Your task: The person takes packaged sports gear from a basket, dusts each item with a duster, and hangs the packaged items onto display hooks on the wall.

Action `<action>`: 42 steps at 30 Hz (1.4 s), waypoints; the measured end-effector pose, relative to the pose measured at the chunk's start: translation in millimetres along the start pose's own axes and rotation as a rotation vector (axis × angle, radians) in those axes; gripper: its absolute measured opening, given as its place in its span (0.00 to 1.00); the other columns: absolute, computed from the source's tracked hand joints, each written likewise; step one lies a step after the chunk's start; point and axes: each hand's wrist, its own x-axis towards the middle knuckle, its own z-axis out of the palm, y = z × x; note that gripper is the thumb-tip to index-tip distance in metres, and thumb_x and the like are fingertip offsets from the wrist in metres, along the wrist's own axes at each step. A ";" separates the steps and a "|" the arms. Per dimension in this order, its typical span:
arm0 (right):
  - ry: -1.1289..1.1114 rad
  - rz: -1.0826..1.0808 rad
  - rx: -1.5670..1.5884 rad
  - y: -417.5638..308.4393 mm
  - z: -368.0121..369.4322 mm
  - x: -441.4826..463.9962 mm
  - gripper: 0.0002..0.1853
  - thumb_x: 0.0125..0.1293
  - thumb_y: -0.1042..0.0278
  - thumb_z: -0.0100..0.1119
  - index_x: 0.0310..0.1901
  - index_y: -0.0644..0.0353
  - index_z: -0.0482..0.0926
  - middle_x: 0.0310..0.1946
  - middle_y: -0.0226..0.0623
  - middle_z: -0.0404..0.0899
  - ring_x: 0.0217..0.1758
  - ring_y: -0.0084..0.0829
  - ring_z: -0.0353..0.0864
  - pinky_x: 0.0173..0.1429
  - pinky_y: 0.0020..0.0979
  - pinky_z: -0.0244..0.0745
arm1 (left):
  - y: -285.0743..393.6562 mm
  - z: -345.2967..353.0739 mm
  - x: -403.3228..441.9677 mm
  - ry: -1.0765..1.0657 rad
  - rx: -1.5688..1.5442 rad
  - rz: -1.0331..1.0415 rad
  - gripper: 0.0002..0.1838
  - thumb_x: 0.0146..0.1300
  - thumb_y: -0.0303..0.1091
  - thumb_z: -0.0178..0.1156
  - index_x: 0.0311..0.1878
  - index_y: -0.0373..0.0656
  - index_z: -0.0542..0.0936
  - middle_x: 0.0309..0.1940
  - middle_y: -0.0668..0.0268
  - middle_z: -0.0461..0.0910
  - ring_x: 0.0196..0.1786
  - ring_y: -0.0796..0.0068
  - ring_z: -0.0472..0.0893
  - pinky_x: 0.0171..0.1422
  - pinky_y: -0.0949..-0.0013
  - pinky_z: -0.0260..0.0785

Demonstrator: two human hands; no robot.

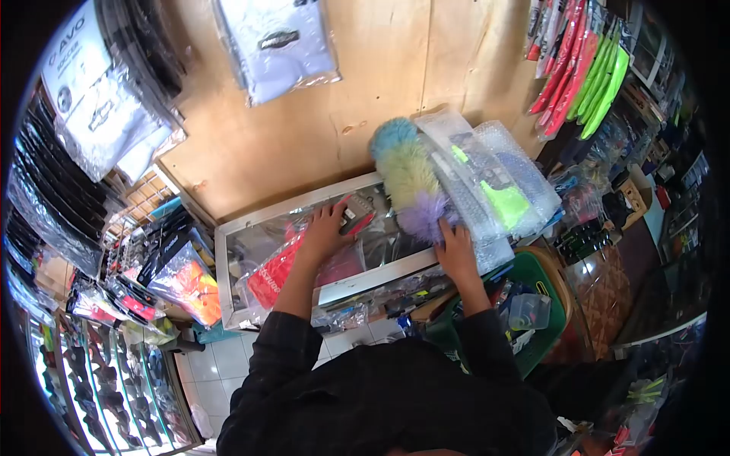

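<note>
My left hand [327,232] rests on the glass-topped display case [334,292], its fingers spread over a red packet [274,277] with white lettering and beside a small dark pack with a grey label [357,209]. Near the case's right end, my right hand [458,254] has its fingers stretched out against the purple end of a fluffy duster [403,178] coloured blue, yellow and purple. The duster lies across the case's back right corner. Whether those fingertips also touch the bubble-wrapped packs [506,197] beside it, I cannot tell.
A green bin [551,281] with assorted goods stands to the right, below the wrapped packs. Packaged clothing [277,45] hangs on the wooden wall [365,76]. Red and green packets [601,83] hang at upper right. Crowded racks [114,266] line the left side.
</note>
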 end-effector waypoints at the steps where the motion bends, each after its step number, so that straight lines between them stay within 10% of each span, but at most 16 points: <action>1: 0.024 -0.016 0.008 -3.5 -3.8 -1.9 0.36 0.60 0.68 0.64 0.71 0.55 0.64 0.55 0.62 0.68 0.58 0.63 0.67 0.62 0.55 0.66 | -1.9 -0.3 0.2 -0.006 -0.035 -0.015 0.48 0.45 0.46 0.75 0.71 0.51 0.65 0.67 0.52 0.68 0.69 0.44 0.66 0.74 0.47 0.59; 13: 0.168 -0.166 0.690 -34.1 -75.1 -12.4 0.29 0.66 0.70 0.63 0.68 0.62 0.68 0.63 0.51 0.66 0.65 0.46 0.69 0.68 0.40 0.66 | 92.2 -91.9 -31.0 -0.107 -0.489 0.307 0.36 0.48 0.32 0.74 0.62 0.44 0.71 0.55 0.57 0.73 0.60 0.61 0.73 0.65 0.61 0.67; 21: 0.143 -0.350 1.363 -62.2 -162.7 -15.7 0.46 0.66 0.78 0.61 0.78 0.64 0.40 0.72 0.48 0.59 0.69 0.35 0.66 0.71 0.36 0.63 | 218.0 -129.9 -7.7 -0.400 -1.183 0.699 0.26 0.65 0.33 0.64 0.63 0.38 0.66 0.59 0.61 0.69 0.63 0.73 0.68 0.71 0.66 0.55; 27: 0.594 -0.299 1.178 -12.4 -239.6 7.5 0.44 0.69 0.76 0.58 0.78 0.64 0.39 0.74 0.47 0.57 0.76 0.37 0.60 0.77 0.39 0.55 | 310.5 -114.4 56.1 0.121 -0.974 0.945 0.30 0.70 0.40 0.59 0.68 0.33 0.61 0.60 0.56 0.71 0.65 0.64 0.71 0.71 0.59 0.60; 35: 0.808 -0.372 0.771 98.5 -326.2 98.2 0.33 0.72 0.75 0.56 0.76 0.63 0.56 0.71 0.48 0.64 0.72 0.35 0.66 0.74 0.34 0.61 | 436.8 -139.1 158.9 0.230 -0.954 0.929 0.55 0.61 0.16 0.63 0.77 0.46 0.31 0.53 0.55 0.73 0.49 0.71 0.81 0.48 0.73 0.74; 38: 0.943 -0.401 0.575 128.0 -366.4 148.1 0.31 0.72 0.73 0.56 0.75 0.61 0.59 0.70 0.48 0.66 0.72 0.35 0.68 0.73 0.33 0.62 | 483.3 -158.8 211.2 0.359 -0.985 1.007 0.50 0.61 0.16 0.62 0.79 0.44 0.40 0.52 0.56 0.75 0.46 0.73 0.80 0.46 0.74 0.74; 42: 0.995 -0.410 0.537 148.8 -423.6 214.0 0.29 0.72 0.71 0.56 0.73 0.61 0.63 0.68 0.49 0.70 0.71 0.37 0.71 0.72 0.32 0.63 | 522.8 -199.5 272.2 0.630 -0.457 1.075 0.37 0.62 0.25 0.64 0.74 0.40 0.61 0.58 0.45 0.73 0.61 0.49 0.76 0.65 0.58 0.69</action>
